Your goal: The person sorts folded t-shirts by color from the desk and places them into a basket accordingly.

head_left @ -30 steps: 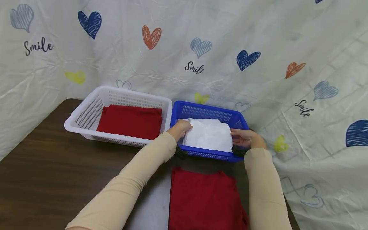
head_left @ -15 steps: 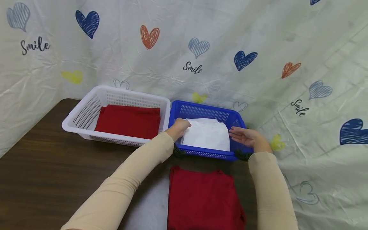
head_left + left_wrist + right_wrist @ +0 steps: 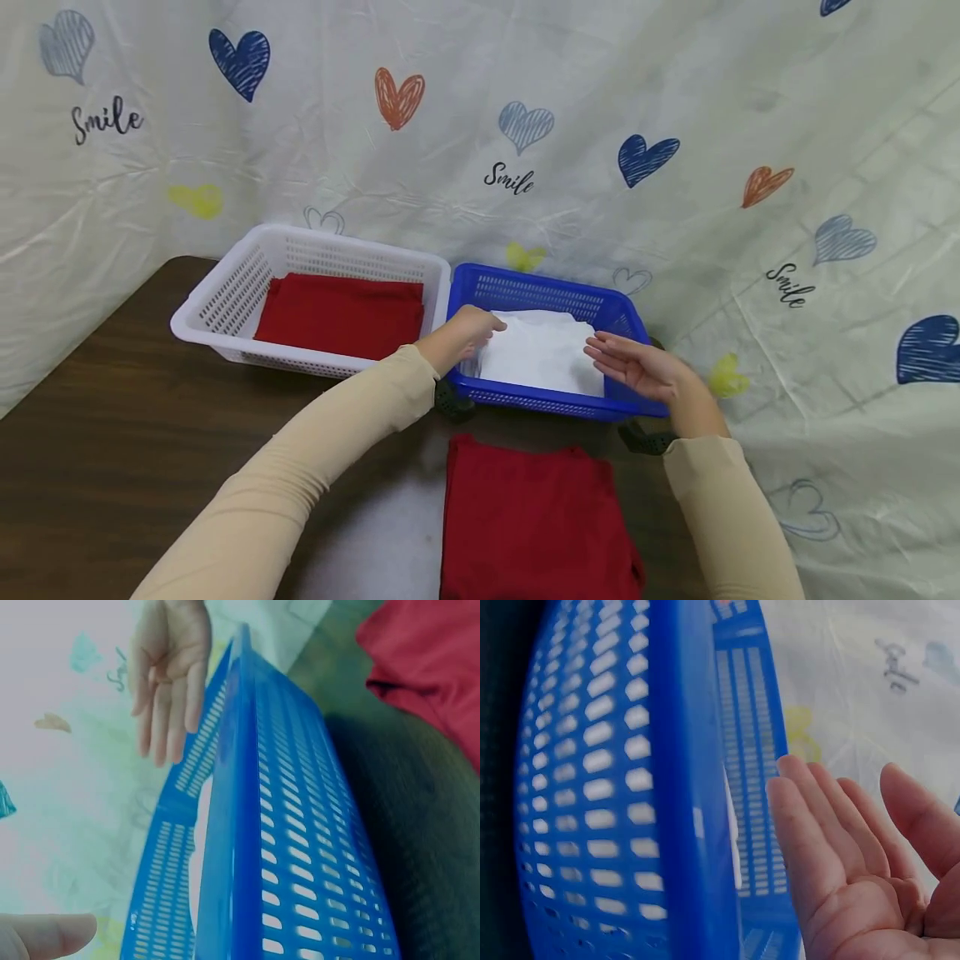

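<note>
Folded white cloth (image 3: 540, 354) lies inside the blue basket (image 3: 536, 402) in the head view. My left hand (image 3: 462, 332) is over the basket's left end, near the cloth's left edge, its fingers fairly straight; in the left wrist view only a thumb tip (image 3: 56, 935) of it shows. At the basket's right end my right hand (image 3: 637, 365) is raised above the rim with straight fingers and holds nothing. The right wrist view shows its palm (image 3: 870, 915) beside the basket wall. A folded red garment (image 3: 536, 521) lies in front of the basket.
Left of the blue basket stands a white basket (image 3: 206, 321) with folded red cloth (image 3: 341, 317) in it. Both baskets are on a dark wooden table (image 3: 150, 467). A pale sheet with printed hearts (image 3: 442, 183) hangs behind. A grey-white surface (image 3: 382, 533) lies beside the red garment.
My right hand has let go of the white cloth's right side and risen out of the basket. The left hand has lifted slightly and come away from the cloth's left edge.
</note>
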